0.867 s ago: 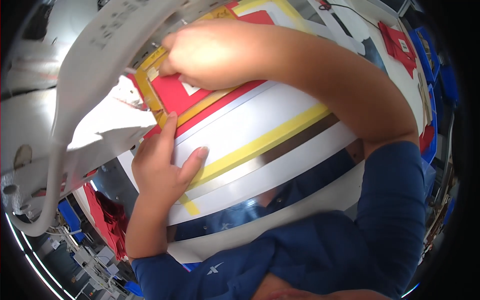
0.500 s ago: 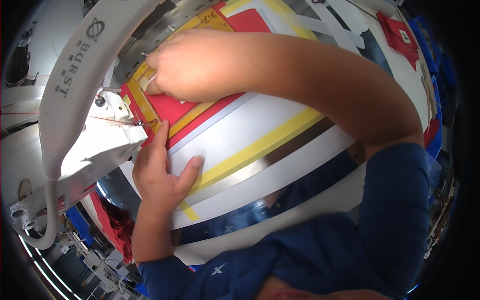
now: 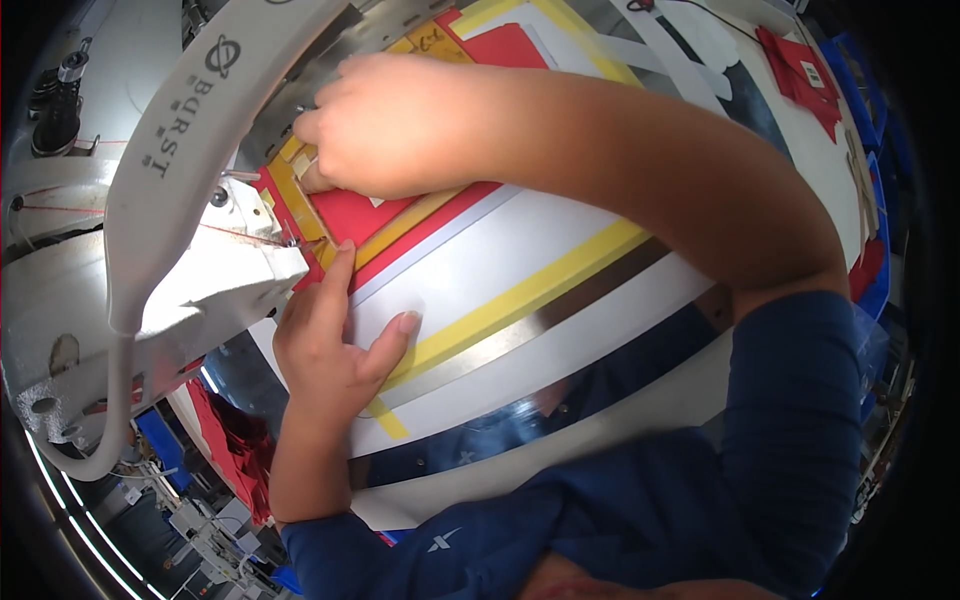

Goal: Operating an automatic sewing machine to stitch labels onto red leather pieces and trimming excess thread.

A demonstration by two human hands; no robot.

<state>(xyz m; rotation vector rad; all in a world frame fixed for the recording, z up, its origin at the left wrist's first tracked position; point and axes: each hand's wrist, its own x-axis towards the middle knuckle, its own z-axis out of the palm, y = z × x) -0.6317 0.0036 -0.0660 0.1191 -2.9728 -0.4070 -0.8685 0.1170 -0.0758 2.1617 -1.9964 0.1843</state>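
A yellow template frame (image 3: pixel 402 230) lies over red fabric (image 3: pixel 350 213) beside the needle area of a white sewing machine (image 3: pixel 215 265). My right hand (image 3: pixel 390 125) reaches across from the right, its fingers curled over the frame's far left part. A small pale piece (image 3: pixel 301 163) shows by its thumb; the undersides of those fingers are hidden. Nearer to me, my left hand (image 3: pixel 335 345) is spread, with its index fingertip touching the frame's near corner and its thumb apart over the white sheet (image 3: pixel 480 265). Red thread (image 3: pixel 240 234) runs along the machine head toward the needle.
A pale curved lamp arm (image 3: pixel 150 220) arches over the machine at the left. Yellow tape (image 3: pixel 530 298) crosses the white sheet. Red cloth pieces (image 3: pixel 228 430) hang at lower left, and a red packet (image 3: pixel 803 80) lies at upper right near blue bins (image 3: pixel 855 85).
The view has shifted slightly, so machine, lamp arm and frame sit a little further right. Both hands keep nearly the same places on the frame.
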